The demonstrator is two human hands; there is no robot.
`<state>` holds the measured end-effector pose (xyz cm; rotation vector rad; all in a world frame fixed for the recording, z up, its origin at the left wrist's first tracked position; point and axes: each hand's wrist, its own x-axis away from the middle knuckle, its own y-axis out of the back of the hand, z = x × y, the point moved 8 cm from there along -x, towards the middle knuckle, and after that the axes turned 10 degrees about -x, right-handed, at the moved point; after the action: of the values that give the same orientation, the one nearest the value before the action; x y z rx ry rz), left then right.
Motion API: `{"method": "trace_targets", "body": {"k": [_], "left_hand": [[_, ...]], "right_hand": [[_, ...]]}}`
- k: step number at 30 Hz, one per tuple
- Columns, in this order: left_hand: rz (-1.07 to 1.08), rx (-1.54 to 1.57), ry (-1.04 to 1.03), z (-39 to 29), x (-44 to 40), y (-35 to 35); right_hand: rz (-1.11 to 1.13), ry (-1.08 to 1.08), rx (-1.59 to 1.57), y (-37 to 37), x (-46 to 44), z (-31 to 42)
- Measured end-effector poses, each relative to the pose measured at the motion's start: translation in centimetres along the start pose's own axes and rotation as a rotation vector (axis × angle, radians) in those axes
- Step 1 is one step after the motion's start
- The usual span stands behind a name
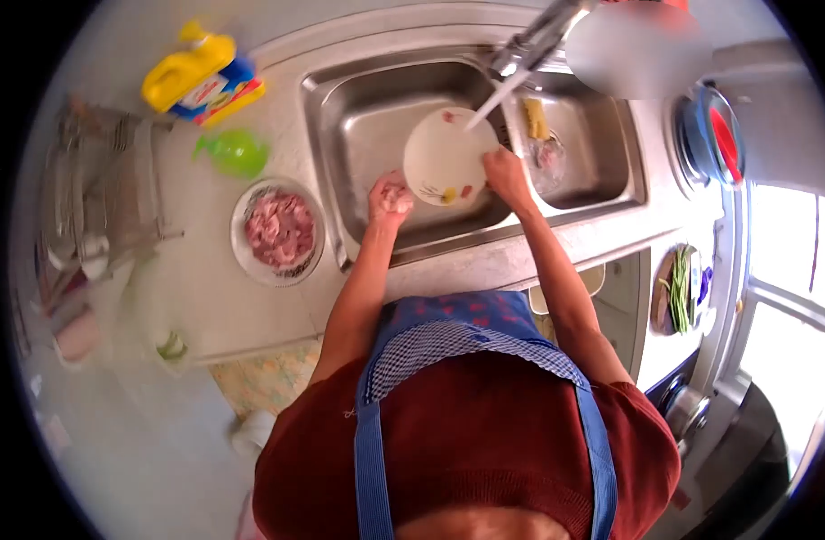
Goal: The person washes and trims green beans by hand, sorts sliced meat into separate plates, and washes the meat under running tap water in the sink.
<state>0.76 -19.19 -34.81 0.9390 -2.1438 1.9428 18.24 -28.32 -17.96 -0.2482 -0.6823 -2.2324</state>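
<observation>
My right hand [507,178] grips the right rim of a white plate [435,157] with small coloured patterns, tilted over the left sink basin [354,117]. A stream of water [498,97] from the faucet [540,38] runs down onto the plate's upper right. Close to the plate's lower left edge, my left hand [385,209] is cupped around pink raw meat [396,191]. On the counter left of the sink stands a dish with a patterned rim, heaped with more raw meat [280,229].
A green spray bottle [237,153] and a yellow jug [194,76] stand left of the sink. A dish rack [102,193] is further left. The right basin [592,166] holds a yellow sponge [536,119]. Blue and red basins [707,135] and green vegetables [679,288] lie rightward.
</observation>
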Motion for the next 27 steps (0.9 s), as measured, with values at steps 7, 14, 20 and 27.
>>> {"method": "trace_targets", "body": {"k": [7,14,20,27], "left_hand": [[0.171,0.126,0.17,-0.3,0.3,0.7],[0.086,0.074,-0.018,-2.5,1.7,1.1],[-0.096,-0.174,0.233,-0.2,0.6,0.6],[-0.272,-1.401,0.285,2.2,-1.9,5.6]], "right_hand": [[-0.068,0.147,-0.153,-2.0,-6.3,-2.9],[0.335,-0.193,-0.948,-7.1,-2.9,-3.9],[0.005,0.257,0.103,-2.3,-2.0,2.7],[-0.043,-0.054,-0.513,2.1,-1.4,-6.4]]}}
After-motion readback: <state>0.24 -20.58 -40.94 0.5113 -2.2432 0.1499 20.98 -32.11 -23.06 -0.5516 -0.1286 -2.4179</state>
